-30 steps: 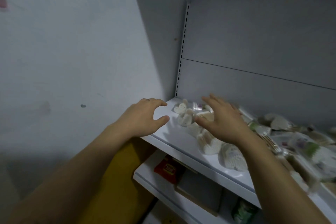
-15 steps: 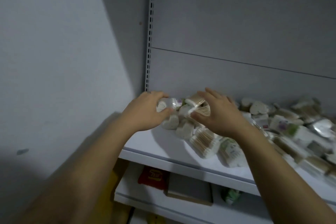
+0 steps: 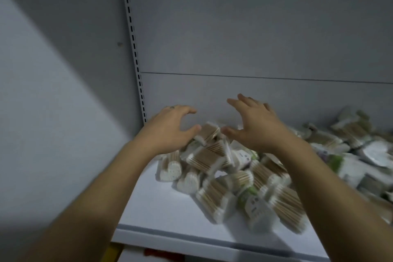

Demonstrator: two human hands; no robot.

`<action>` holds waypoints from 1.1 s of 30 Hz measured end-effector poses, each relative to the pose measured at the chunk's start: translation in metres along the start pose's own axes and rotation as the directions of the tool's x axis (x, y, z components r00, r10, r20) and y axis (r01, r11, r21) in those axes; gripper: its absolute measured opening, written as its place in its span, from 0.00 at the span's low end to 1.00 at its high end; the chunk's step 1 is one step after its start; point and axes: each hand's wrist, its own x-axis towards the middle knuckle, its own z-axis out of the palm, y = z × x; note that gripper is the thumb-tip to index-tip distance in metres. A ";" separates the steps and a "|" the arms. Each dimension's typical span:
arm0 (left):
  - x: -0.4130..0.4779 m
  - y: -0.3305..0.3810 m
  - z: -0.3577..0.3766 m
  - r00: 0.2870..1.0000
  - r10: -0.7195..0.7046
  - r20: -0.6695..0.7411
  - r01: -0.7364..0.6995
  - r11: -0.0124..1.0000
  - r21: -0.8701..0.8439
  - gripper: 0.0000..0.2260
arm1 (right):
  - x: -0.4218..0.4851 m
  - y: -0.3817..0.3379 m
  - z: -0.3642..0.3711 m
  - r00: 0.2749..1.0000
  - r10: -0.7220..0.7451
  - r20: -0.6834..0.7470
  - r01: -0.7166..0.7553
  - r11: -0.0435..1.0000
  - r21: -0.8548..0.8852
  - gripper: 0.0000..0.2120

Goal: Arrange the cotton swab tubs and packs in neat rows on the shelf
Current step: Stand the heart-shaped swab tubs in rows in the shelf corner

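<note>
left hand [image 3: 168, 130] and right hand [image 3: 257, 127] have let go, fingers spread and empty above the jumbled packs [image 3: 208, 159] mid-frame; shelf [image 3: 165, 208] rows not yet begun.

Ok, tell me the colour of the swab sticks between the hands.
Light tan, white tips; the pack shows best in the head view.

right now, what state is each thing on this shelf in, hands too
left grip, open, fingers curved over the heap, holding nothing
right grip, open, fingers spread above the heap
top pack, tilted, lying between the two thumbs
packs, jumbled heap, no rows yet
tubs, tipped on their sides at the heap's left edge
shelf, carrying the heap
</note>
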 end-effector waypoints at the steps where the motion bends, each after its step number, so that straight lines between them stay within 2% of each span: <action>1: 0.005 0.000 0.001 1.000 -0.004 0.001 0.004 1.000 0.010 0.25 | 0.006 0.002 0.001 1.000 -0.013 0.012 0.013 1.000 -0.001 0.38; 6: 0.016 -0.009 0.000 0.995 -0.100 0.017 0.099 0.991 0.085 0.30 | 0.035 -0.002 0.016 0.986 -0.126 0.111 0.129 0.992 -0.018 0.36; 10: 0.012 -0.034 0.004 0.979 -0.203 0.027 0.198 0.972 0.128 0.25 | 0.058 -0.016 0.030 0.964 -0.193 0.182 0.198 0.980 -0.007 0.38; 16: 0.008 -0.092 0.017 0.950 -0.304 0.072 0.290 0.943 0.162 0.25 | 0.095 -0.045 0.055 0.940 -0.237 0.244 0.248 0.969 -0.016 0.38; 19: 0.009 -0.102 0.023 0.949 -0.297 0.101 0.283 0.950 0.130 0.28 | 0.107 -0.052 0.065 0.931 -0.233 0.281 0.254 0.966 -0.039 0.37; 23: 0.014 -0.123 0.036 0.914 -0.339 0.221 0.328 0.941 0.085 0.28 | 0.130 -0.072 0.084 0.908 -0.223 0.355 0.276 0.955 -0.107 0.37; 26: 0.024 -0.131 0.042 0.906 -0.291 0.308 0.290 0.956 0.049 0.27 | 0.141 -0.080 0.093 0.893 -0.210 0.399 0.279 0.952 -0.124 0.37; 30: 0.030 -0.143 0.050 0.917 -0.257 0.306 0.258 0.966 0.038 0.28 | 0.151 -0.085 0.110 0.863 -0.192 0.467 0.292 0.945 -0.150 0.36; 33: 0.027 -0.146 0.061 0.926 -0.273 0.262 0.284 0.959 -0.006 0.30 | 0.155 -0.084 0.121 0.846 -0.192 0.498 0.305 0.940 -0.155 0.36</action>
